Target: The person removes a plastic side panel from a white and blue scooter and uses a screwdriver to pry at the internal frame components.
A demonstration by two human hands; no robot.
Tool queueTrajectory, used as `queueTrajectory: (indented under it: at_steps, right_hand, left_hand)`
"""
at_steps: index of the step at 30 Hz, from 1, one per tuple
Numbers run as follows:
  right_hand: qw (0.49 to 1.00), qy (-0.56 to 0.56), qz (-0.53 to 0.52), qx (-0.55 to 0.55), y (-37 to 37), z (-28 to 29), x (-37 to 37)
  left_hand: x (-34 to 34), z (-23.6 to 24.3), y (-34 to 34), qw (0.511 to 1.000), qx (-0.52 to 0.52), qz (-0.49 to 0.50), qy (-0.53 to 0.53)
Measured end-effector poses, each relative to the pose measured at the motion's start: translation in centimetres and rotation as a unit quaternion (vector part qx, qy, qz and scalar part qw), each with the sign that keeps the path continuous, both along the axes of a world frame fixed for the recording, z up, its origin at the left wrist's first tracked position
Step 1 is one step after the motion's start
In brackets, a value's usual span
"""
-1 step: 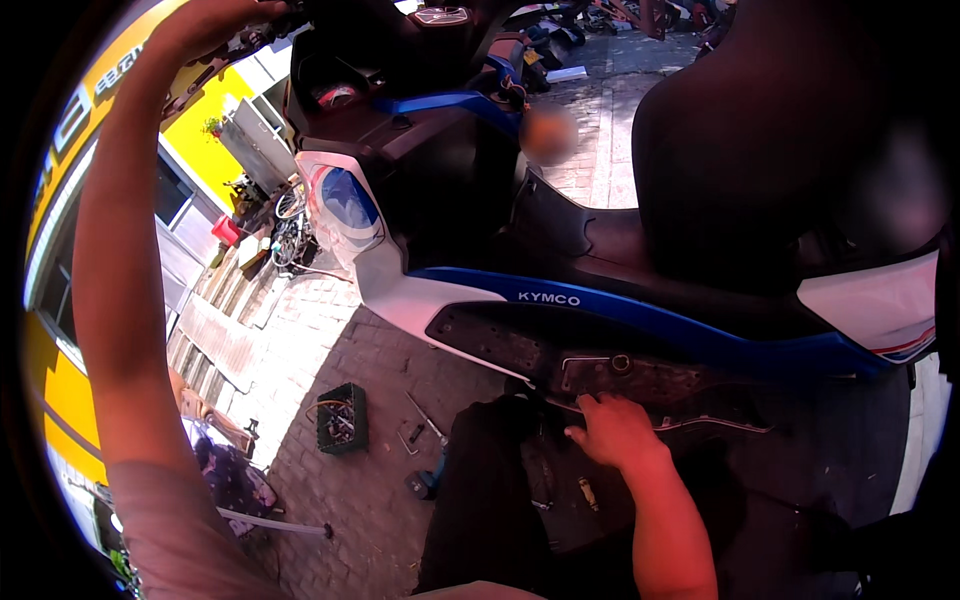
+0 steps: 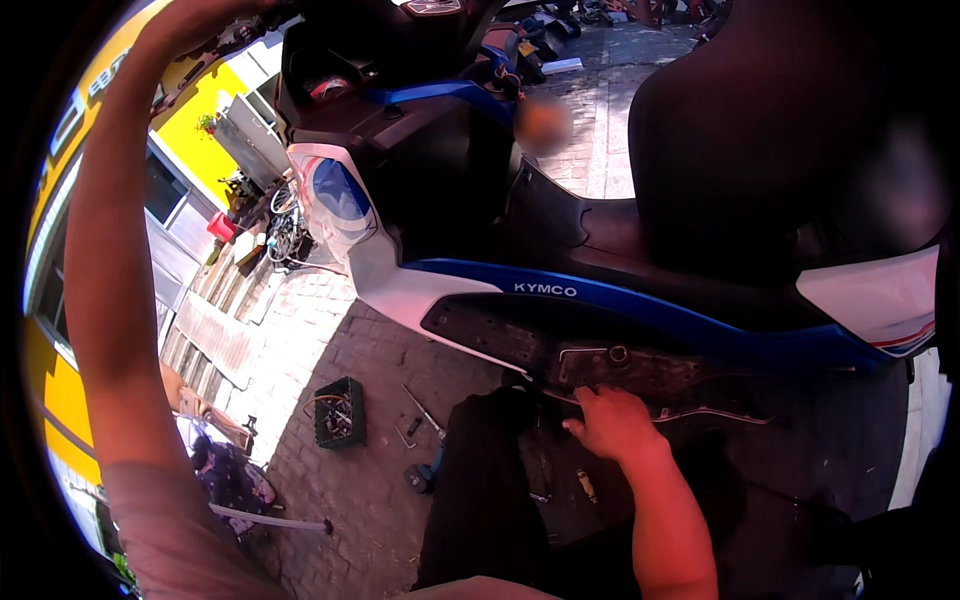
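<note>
A blue and white scooter (image 2: 380, 285) stands across the view, with a dark footboard (image 2: 640, 372) along its near side. At the top left, my left arm reaches up and my left hand (image 2: 205, 18) is closed around the handlebar; its fingertips are partly cut off by the upper edge. My right hand (image 2: 615, 428) is at the footboard's near edge, fingers curled over it and thumb below; the fingertips are partly hidden. On the ground beneath lies a screwdriver with a yellowish handle (image 2: 586, 486). A teal cordless power tool with a long bit (image 2: 422, 474) lies beside my leg.
A dark green basket of small parts (image 2: 340, 425) stands on the brick paving, near small tools (image 2: 410, 432). A person in dark clothing (image 2: 740, 130) is at the scooter's far side. Steps (image 2: 215, 340), a red bucket (image 2: 222, 226) and a bicycle (image 2: 285, 225) are at the left.
The whole view has shifted slightly, so the scooter and paving sit a little higher and further left. Both hands keep their places on the scooter.
</note>
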State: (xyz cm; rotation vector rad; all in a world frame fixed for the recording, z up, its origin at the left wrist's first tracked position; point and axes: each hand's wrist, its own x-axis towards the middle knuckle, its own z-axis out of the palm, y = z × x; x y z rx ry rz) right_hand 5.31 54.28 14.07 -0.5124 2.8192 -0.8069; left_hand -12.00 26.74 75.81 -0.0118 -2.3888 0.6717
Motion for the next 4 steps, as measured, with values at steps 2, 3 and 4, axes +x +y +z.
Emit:
queueTrajectory:
  at_steps: [2, 3, 4]
  right_hand:
    - [1.000, -0.015, 0.011, -0.014, -1.2, 0.1, 0.3]
    - [1.000, -0.014, 0.003, -0.008, -0.7, 0.1, 0.0]
    - [1.000, -0.010, -0.004, -0.005, -0.4, -0.1, -0.2]
  left_hand:
    - [1.5, -2.3, 2.4, 0.996, -0.042, 0.075, 0.016]
    - [2.7, -3.8, 4.3, 0.993, -0.051, 0.098, 0.031]
    - [3.9, -4.8, 6.0, 0.989, -0.063, 0.124, 0.046]
